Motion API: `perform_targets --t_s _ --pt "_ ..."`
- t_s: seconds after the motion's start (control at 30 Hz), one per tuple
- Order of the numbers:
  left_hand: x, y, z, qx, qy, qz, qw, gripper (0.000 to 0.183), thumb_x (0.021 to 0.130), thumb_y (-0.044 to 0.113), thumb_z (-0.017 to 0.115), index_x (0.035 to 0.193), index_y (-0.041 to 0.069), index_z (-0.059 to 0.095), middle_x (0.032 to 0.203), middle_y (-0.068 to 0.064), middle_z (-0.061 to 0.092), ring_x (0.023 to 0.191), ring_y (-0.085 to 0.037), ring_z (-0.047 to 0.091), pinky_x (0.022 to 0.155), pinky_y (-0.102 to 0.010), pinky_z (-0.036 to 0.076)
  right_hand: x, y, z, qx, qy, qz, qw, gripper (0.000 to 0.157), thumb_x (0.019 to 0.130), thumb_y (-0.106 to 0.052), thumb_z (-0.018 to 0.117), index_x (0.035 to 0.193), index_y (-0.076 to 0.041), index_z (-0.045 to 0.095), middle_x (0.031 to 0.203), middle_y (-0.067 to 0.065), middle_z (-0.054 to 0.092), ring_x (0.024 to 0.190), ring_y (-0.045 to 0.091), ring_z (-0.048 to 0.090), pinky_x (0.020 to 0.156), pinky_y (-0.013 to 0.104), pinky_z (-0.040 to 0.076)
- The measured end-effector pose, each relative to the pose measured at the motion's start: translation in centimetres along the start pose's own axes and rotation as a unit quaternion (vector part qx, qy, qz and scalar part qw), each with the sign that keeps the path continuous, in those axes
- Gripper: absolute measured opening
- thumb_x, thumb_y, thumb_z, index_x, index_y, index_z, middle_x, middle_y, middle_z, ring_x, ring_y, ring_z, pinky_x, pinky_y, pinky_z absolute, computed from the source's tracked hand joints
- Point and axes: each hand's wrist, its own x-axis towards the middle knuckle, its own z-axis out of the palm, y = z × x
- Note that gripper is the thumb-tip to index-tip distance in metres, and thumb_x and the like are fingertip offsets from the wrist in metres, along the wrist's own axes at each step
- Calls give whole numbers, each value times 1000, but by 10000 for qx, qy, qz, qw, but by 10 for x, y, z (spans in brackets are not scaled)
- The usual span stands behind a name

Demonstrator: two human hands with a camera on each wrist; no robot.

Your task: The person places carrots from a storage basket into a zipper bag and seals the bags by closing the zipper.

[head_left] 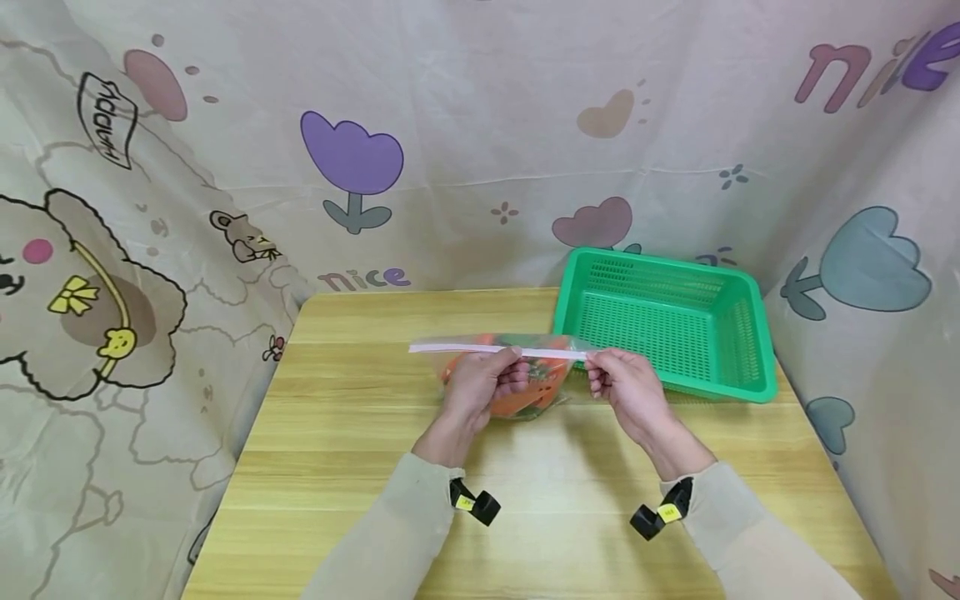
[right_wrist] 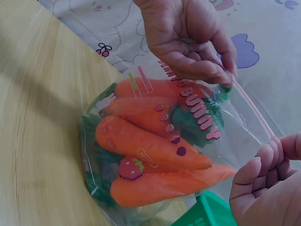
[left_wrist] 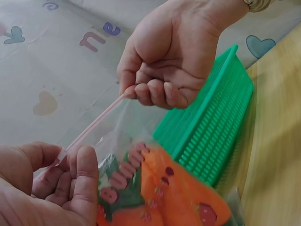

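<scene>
A clear zip bag (right_wrist: 155, 113) printed with strawberries and "BUNNY" hangs over the wooden table, full of several orange carrots (right_wrist: 146, 141) and some dark green items (right_wrist: 197, 120) beneath the print. Along its top runs a pale pink zip strip (head_left: 555, 353). Partway along that strip my left hand (head_left: 480, 385) pinches it between thumb and forefinger, at a small slider (left_wrist: 62, 154). Its right end is gripped by my right hand (head_left: 630, 392), the other fingers curled in. Between the two hands the strip is stretched taut.
A green plastic basket (head_left: 761, 367) stands at the table's back right, just beyond the right hand. The wooden table (head_left: 330, 467) backs onto a patterned curtain (head_left: 465, 100) that also hangs at both sides. Each sleeve carries a small black wrist camera (head_left: 486, 507).
</scene>
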Motion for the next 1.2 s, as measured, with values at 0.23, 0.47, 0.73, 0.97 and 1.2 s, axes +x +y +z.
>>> perform_targets --t_s 0.23,0.47,0.73,0.97,1.2 --pt "0 1 -14 -63 71 125 9999 20 101 10 67 97 -8 76 78 -7 73 66 -13 72 65 -25 62 2 0 -2 -21 -74 28 10000 21 107 -11 53 91 -6 66 82 -3 63 72 10 54 65 22 49" --pt "-4 6 -25 -121 143 113 9998 22 101 13 69 99 -7 76 79 -7 74 66 -14 73 66 -25 62 3 -1 -5 -50 -69 52 9999 24 107 -10 52 88 -10 68 82 -3 63 72 10 54 65 22 49" --pt "-6 11 -35 -312 275 134 9990 21 102 12 68 101 -7 75 76 -8 75 68 -12 74 66 -25 62 4 -2 -7 -67 -75 68 9999 28 107 -11 52 84 -14 69 81 -4 63 72 10 54 65 22 49" --pt "-7 15 -43 -365 391 152 9985 18 101 9 67 101 -7 75 76 -7 75 67 -13 74 65 -24 62 5 -3 -8 -61 -51 84 9999 26 107 -10 53 86 -11 69 81 -4 63 72 10 54 65 22 49" --pt "-10 20 -51 -351 444 128 9983 21 103 9 64 114 -8 71 79 -7 75 70 -13 75 69 -24 62 5 -3 -9 -55 -60 42 10000 24 107 -11 53 88 -9 68 81 -4 63 71 10 54 65 22 49"
